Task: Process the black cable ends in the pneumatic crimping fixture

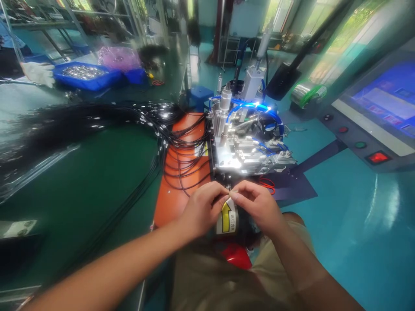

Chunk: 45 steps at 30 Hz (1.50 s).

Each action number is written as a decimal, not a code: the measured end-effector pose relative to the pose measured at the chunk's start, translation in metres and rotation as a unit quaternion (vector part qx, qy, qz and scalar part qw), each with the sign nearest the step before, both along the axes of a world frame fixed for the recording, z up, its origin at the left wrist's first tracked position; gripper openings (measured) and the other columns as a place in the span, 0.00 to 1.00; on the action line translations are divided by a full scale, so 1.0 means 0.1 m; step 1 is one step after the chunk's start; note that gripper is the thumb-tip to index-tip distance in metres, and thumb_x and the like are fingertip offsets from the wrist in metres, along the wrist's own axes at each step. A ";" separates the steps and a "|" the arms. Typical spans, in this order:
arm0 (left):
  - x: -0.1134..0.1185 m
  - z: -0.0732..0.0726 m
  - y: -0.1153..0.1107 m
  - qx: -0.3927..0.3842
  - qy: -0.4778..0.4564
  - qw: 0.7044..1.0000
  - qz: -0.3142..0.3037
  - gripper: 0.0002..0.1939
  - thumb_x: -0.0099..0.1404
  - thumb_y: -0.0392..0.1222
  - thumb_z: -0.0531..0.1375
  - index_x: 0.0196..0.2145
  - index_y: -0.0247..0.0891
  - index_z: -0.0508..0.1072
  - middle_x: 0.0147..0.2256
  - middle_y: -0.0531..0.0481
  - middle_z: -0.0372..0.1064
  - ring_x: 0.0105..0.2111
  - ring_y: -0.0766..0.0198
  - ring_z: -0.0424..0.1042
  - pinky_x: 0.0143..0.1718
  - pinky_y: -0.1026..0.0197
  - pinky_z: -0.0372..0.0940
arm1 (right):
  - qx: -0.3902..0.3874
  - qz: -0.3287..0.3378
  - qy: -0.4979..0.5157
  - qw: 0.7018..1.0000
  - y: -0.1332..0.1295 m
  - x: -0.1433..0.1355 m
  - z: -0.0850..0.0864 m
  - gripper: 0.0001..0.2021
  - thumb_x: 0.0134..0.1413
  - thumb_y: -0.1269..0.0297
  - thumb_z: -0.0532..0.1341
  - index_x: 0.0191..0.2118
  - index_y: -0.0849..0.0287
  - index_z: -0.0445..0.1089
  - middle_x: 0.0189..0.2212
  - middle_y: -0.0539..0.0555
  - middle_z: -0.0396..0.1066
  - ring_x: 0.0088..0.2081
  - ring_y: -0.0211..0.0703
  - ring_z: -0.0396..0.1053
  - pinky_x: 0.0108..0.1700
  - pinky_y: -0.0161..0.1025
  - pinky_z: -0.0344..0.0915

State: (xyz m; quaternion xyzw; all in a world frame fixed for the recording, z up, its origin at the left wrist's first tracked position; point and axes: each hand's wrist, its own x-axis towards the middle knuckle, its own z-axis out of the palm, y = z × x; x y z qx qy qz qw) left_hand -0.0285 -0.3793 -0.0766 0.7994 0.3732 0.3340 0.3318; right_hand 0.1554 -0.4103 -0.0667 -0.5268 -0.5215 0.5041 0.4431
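My left hand [205, 205] and my right hand [257, 203] meet fingertip to fingertip at the near side of a metal machine [249, 151] with blue air tubes. Both are closed in a pinch; whatever sits between the fingertips is too small to make out. Black cables [181, 166] loop across an orange plate [167, 203] just left of the machine, some passing close to my left hand. Below the fingers, a label with a yellow arrow [226, 218] faces up, partly covered by my left hand.
A control panel [363, 138] with lit buttons stands at the right. A thick bundle of black cables [65, 125] lies across the green table [106, 172]. Further back are a blue tray [113, 77] of small metal parts and another person's gloved hand [39, 73].
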 end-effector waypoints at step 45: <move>-0.10 -0.04 0.19 0.092 0.045 0.995 -0.012 0.06 0.68 0.36 0.58 0.40 0.40 0.75 0.35 0.49 0.73 0.37 0.63 0.71 0.40 0.62 0.65 | -0.027 -0.076 0.044 0.996 0.04 0.12 -0.20 0.14 0.55 0.51 0.65 0.38 0.59 0.73 0.30 0.49 0.69 0.29 0.37 0.65 0.33 0.35 0.64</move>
